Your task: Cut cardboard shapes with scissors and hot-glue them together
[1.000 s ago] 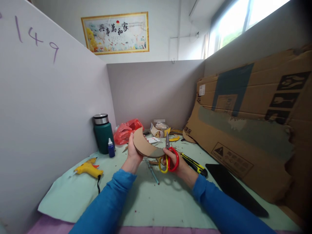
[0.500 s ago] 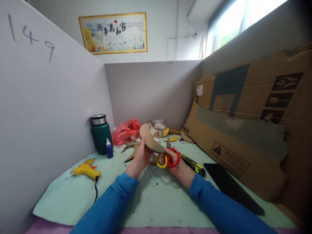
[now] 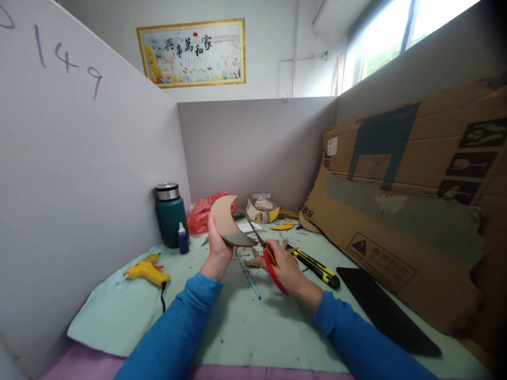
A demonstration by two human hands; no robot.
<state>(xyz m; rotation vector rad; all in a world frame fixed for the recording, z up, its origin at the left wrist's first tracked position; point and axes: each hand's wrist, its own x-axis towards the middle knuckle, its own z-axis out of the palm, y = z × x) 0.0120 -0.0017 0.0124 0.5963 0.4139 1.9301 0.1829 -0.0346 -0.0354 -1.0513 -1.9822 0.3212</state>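
Note:
My left hand point(image 3: 217, 247) grips a crescent-shaped piece of brown cardboard point(image 3: 226, 220) and holds it upright above the green mat point(image 3: 119, 311). My right hand point(image 3: 285, 268) is closed round the handles of red and yellow scissors point(image 3: 266, 252). The blades point up and left, and their tips meet the lower edge of the crescent. Both hands hover over the middle of the mat, close together.
A yellow glue gun point(image 3: 146, 271) lies at the left, with a green flask point(image 3: 169, 214) and a small blue bottle point(image 3: 182, 239) behind it. A yellow-black utility knife point(image 3: 317, 268) and a black sheet point(image 3: 386, 311) lie to the right. A large cardboard sheet point(image 3: 407, 195) leans on the right wall.
My left hand has turned the cardboard crescent more upright. The scissors have tilted from upright to slanting left, blades now against the crescent's lower edge. The camera view shifted slightly.

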